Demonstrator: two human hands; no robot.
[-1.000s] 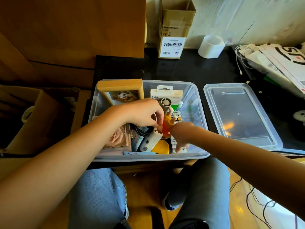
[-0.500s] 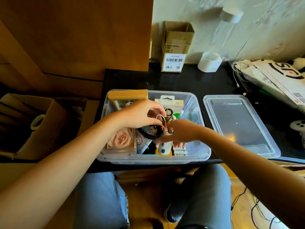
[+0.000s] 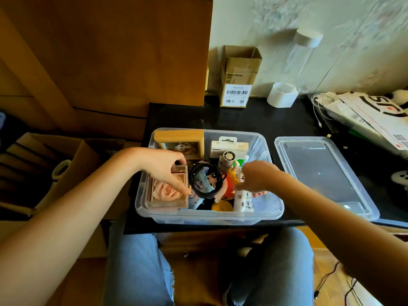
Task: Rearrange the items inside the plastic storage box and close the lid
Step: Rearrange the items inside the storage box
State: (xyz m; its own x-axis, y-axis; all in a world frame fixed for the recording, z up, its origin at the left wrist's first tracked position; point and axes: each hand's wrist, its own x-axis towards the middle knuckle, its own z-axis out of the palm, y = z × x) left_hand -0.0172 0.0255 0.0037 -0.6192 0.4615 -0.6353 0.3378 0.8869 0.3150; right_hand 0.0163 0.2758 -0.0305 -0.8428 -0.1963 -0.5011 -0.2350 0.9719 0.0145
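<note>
The clear plastic storage box stands open on the black table, full of small items. My left hand grips the right edge of a clear case holding a pink rose at the box's left side. My right hand reaches down over a white pack at the front right; its grip is hidden. Between the hands lie a coiled black cable and an orange toy. A wooden frame and a white Belkin carton stand at the back. The clear lid lies flat to the right of the box.
A tall cardboard carton and a white roll stand at the table's back by the wall. Stacked flat packages and white cables fill the right. An open cardboard box sits left of the table. My knees are below the table edge.
My left hand has moved left from the middle of the box onto the rose case. My right hand has shifted right and down onto the white pack. The view has tilted upward.
</note>
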